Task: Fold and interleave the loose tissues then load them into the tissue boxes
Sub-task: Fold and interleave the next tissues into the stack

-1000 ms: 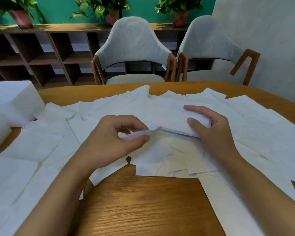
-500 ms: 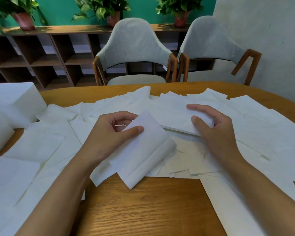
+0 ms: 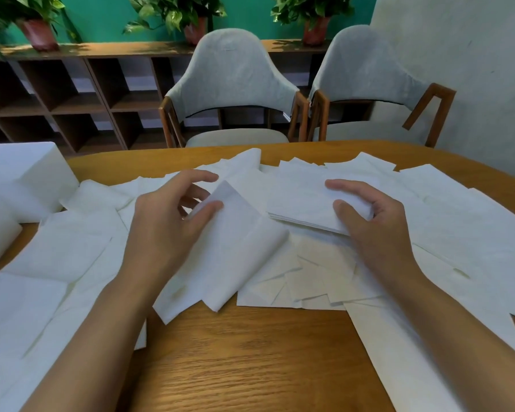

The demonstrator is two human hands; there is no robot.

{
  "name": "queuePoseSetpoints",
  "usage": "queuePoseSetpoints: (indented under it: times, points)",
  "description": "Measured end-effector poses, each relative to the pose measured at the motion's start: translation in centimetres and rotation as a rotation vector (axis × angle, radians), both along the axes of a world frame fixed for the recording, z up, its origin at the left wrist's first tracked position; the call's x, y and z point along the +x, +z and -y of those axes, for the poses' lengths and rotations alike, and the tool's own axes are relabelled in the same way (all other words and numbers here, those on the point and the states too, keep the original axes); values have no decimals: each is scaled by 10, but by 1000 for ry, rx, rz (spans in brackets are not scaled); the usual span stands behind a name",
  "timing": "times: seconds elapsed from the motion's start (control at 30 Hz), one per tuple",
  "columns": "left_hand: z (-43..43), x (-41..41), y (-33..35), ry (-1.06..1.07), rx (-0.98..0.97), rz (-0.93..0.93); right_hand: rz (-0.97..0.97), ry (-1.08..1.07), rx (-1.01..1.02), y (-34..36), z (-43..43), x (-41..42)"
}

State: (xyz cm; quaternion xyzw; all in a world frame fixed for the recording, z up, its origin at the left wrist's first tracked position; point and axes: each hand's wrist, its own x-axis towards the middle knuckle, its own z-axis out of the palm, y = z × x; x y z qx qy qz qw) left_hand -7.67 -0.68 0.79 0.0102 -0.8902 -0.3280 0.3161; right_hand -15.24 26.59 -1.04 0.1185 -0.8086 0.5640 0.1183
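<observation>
A small stack (image 3: pixel 304 203) of folded tissues lies near the middle of the table (image 3: pixel 250 367), and everything else is placed from it. The right hand (image 3: pixel 375 230) grips the stack's right end, with the thumb on top and the fingers curled round the far edge. The near edge shows only a few layers, so the stack is thin.

Just left of the stack, the left hand (image 3: pixel 167 227) pinches the upper corner of a folded tissue (image 3: pixel 244 248) between thumb and fingers. This sheet is doubled over, and its rounded fold nearly touches the stack's near-left corner. It looks ready to be slid into the stack as the next interleaved layer.

Loose tissues (image 3: pixel 57 254) lie flat and overlapping on every side of the stack, left, right, beyond it and beneath it. They far outnumber the folded ones.

Far left of the stack, at the table's edge, sit white blocks (image 3: pixel 24 179). I cannot tell whether these are the tissue boxes or packs of tissue, and no opening shows on them.

I judge the task to be in its early part. A few sheets are folded and interleaved, most of the pile is untouched, and nothing appears loaded yet. Two chairs (image 3: pixel 232 84) stand beyond the stack, across the table.
</observation>
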Motion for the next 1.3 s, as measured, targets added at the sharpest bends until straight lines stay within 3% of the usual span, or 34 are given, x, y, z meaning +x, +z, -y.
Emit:
queuePoseSetpoints:
  times: [0.17,0.27,0.4,0.5,0.57,0.7,0.83,0.97,1.1,1.3]
  points:
    - [5,-3,-11,46,-182,-107,14,-17,-11,2,2,3]
    - [-2,0,-8,-48,-208,-96,26,-36,2,3,2,3]
    - [-23,4,-4,-256,144,170,33,-48,12,2,2,2]
    - [-26,2,0,-149,467,140,35,-58,14,3,2,3]
    - [-17,-1,1,-26,566,186,36,-61,11,3,2,3]
    - [-6,-3,-6,92,336,401,28,-53,32,1,2,1]
    - [-7,-2,-2,47,313,536,22,-53,33,0,2,1]
    - [-2,0,6,-43,392,526,19,-47,36,0,2,1]
    - [-5,-1,-4,-52,264,534,17,-40,42,-1,3,1]
    - [-17,0,-7,-11,230,553,-18,-30,45,-3,1,0]
